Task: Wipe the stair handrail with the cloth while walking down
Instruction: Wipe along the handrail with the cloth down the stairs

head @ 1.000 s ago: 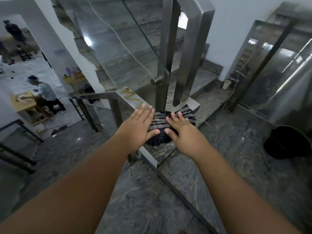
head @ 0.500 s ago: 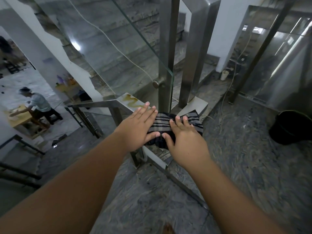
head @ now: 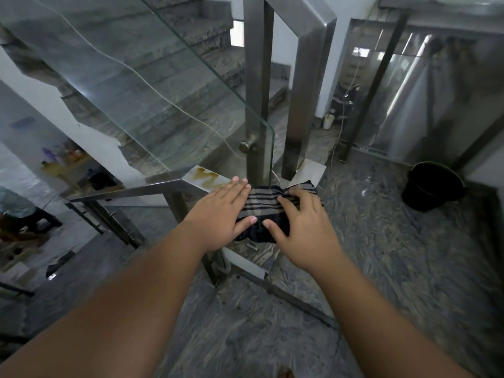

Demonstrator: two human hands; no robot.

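Observation:
A dark cloth with grey stripes (head: 266,207) lies on the flat steel handrail (head: 174,182) where it bends at the landing. My left hand (head: 221,214) lies flat on the cloth's left side, fingers straight. On the right side of the cloth is my right hand (head: 298,227), its fingertips curled and bunching the fabric. A yellow-brown stain (head: 206,175) marks the rail just beyond my left hand.
A glass panel (head: 152,91) and steel posts (head: 257,85) rise right behind the cloth. A black bucket (head: 432,185) stands on the marble landing at right. Steel sheets (head: 414,99) lean on the wall. A person sits on the floor below at far left.
My right hand's fingers have gone from flat to curled, gathering the cloth. The view has come closer to the rail and both hands shifted slightly along it.

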